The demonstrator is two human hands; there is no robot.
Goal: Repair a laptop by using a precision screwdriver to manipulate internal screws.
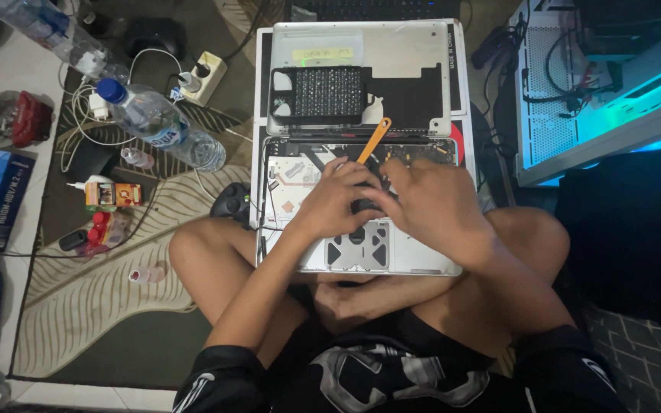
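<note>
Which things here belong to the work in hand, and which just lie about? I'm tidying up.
In use: opened silver laptop, orange plastic pry tool, removed silver bottom cover, left hand, right hand.

Lying about: clear plastic water bottle, black game controller, white power strip.

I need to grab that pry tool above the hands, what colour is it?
Orange. The pry tool shows best in the head view.

Black shorts (392,375) with white graphic
</note>
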